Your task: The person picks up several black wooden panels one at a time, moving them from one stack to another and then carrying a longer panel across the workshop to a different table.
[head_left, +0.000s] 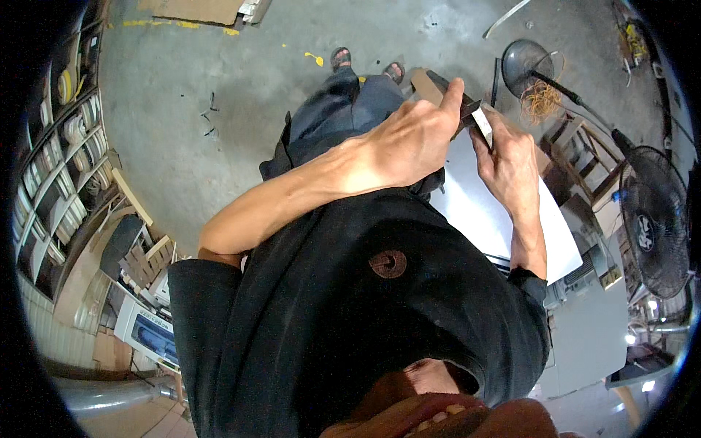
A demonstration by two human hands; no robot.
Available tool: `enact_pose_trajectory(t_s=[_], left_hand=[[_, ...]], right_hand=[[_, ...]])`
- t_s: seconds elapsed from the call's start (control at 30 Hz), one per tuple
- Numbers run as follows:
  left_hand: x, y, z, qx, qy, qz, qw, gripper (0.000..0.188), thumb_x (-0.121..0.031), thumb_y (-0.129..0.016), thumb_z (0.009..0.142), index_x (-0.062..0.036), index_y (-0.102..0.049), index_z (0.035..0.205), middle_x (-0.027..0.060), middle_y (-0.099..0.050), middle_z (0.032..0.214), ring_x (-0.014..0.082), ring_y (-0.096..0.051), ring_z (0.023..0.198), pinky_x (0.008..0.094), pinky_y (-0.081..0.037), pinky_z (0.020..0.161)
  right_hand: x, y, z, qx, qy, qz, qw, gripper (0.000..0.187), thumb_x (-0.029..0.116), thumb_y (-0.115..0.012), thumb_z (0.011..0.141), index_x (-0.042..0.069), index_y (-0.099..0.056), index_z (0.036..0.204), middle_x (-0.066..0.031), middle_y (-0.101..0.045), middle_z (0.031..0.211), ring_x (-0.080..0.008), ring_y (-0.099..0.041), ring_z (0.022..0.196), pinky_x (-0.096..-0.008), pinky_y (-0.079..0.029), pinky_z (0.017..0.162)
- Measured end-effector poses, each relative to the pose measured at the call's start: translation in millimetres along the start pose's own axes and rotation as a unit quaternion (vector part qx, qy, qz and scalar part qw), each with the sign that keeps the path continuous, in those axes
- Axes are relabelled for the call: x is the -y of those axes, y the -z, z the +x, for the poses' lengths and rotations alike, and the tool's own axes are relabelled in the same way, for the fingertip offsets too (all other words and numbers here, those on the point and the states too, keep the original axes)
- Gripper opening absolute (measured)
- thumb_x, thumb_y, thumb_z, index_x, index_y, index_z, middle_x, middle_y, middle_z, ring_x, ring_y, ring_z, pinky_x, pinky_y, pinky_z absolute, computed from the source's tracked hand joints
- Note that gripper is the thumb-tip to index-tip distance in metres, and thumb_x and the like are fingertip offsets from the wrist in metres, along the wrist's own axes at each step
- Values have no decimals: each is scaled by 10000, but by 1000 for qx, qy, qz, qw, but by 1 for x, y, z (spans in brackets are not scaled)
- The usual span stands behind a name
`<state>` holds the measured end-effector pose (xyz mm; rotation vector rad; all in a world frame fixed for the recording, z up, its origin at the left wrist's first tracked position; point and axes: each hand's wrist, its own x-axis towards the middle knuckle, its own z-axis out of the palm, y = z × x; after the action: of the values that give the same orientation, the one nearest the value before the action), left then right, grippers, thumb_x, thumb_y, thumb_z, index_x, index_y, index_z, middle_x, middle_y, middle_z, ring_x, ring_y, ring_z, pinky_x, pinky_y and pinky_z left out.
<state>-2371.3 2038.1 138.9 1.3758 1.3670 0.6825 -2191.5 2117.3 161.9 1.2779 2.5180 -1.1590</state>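
In front of my body, a small dark piece with a pale, shiny flat face (481,125) sits between my two hands. My right hand (508,162) has its fingers closed around the lower right side of this piece. My left hand (413,140) is curled up against its left side, thumb raised along the dark part. What the left fingers wrap round is mostly hidden by the hand itself. Below and beside my right forearm lies a glossy white panel (475,198). A dark bar, partly covered by my left thumb, shows beyond the hands.
A black pedestal fan (652,223) stands at the right, with another round black fan (523,67) farther off, near tangled orange cord (541,102). Shelves of coiled strips (77,142) line the left. A wooden frame (586,157) stands right of my right hand. Cardboard (191,9) lies on the floor.
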Motion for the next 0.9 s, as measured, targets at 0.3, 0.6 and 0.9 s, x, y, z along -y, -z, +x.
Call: enact_pose_trajectory(t_s=[0.3, 0.6, 0.9], left_hand=[[8, 21, 6, 130, 127, -365, 913, 592, -167, -482, 966, 51, -279, 1477, 112, -649, 725, 91, -490, 438, 232, -401, 400], [5, 5, -7, -20, 1, -146, 989, 625, -74, -465, 929, 135, -219, 1463, 140, -633, 672, 221, -592, 539, 338, -504, 577], [-4, 11, -12, 37, 46, -82, 995, 598, -22, -472, 933, 162, -217, 1441, 175, -612, 617, 283, -627, 569, 379, -515, 623]], right_hand=[[-8, 3, -1, -12, 19, 22, 1000, 292, 58, -672, 839, -6, -644, 1122, -229, -617, 693, -345, -606, 536, -399, -462, 540], [-4, 0, -3, -23, 17, 29, 999, 325, 66, -677, 840, -7, -645, 1154, -233, -613, 710, -332, -584, 516, -394, -457, 537], [-3, 0, -3, -6, 0, 18, 1000, 359, 72, -683, 841, -21, -636, 1184, -228, -649, 758, -321, -610, 530, -379, -482, 555]])
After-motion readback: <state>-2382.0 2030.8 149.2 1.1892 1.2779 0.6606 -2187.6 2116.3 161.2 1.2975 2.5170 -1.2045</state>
